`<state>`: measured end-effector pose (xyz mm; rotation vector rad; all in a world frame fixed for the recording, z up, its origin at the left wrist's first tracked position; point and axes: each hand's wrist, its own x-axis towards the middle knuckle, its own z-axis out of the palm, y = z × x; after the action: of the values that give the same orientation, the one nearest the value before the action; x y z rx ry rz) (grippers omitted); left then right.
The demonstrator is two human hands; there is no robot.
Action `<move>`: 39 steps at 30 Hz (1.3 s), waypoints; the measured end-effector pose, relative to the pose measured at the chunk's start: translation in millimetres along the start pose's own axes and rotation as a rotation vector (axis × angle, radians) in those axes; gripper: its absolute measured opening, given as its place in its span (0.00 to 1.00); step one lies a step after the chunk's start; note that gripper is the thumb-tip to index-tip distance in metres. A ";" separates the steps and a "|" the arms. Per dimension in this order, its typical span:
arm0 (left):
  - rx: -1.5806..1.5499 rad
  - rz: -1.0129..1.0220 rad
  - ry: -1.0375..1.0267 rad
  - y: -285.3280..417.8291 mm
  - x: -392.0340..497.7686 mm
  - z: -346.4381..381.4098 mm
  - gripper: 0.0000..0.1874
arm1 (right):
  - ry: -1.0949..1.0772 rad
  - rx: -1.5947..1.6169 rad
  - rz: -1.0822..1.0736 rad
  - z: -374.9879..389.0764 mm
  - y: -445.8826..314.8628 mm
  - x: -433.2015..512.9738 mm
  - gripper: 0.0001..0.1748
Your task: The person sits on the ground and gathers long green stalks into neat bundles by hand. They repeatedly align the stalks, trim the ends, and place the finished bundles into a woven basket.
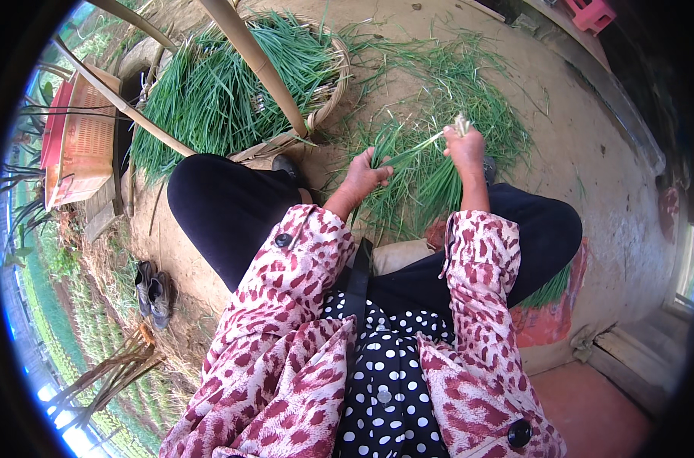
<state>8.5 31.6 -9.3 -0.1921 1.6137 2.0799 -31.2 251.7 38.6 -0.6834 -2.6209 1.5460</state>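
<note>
My right hand grips a bunch of long green leafy stalks, likely Chinese chives. Their pale root ends poke out above the fist, while the green blades hang below it. To its left, my left hand pinches some green blades between thumb and fingers. A thin strand stretches from one hand to the other. Under both hands, loose green blades and trimmings lie scattered over the dirt ground.
A round woven basket heaped with green stalks stands ahead left, with a bamboo pole handle rising over it. Farther left are an orange plastic crate and a pair of shoes. Beside my right knee lies a red sheet with more stalks.
</note>
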 end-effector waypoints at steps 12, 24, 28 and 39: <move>-0.015 -0.056 0.034 4.4 0.1 3.5 0.13 | -0.180 0.493 0.194 -8.4 0.9 -12.8 0.11; -0.389 -0.155 -0.081 11.9 0.6 5.0 0.13 | -0.501 0.379 0.018 2.9 -24.5 -32.6 0.10; -0.332 -0.130 -0.023 7.2 6.2 -3.5 0.06 | -0.395 0.570 0.024 -23.2 -21.4 -29.0 0.12; -0.087 0.009 0.072 12.4 4.3 -9.2 0.06 | 0.051 0.433 0.135 -72.2 -8.4 -8.8 0.12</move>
<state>-2.7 22.1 -2.9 -0.2924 1.5688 2.1750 -9.1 304.6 84.0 -0.8540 -2.1284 2.0096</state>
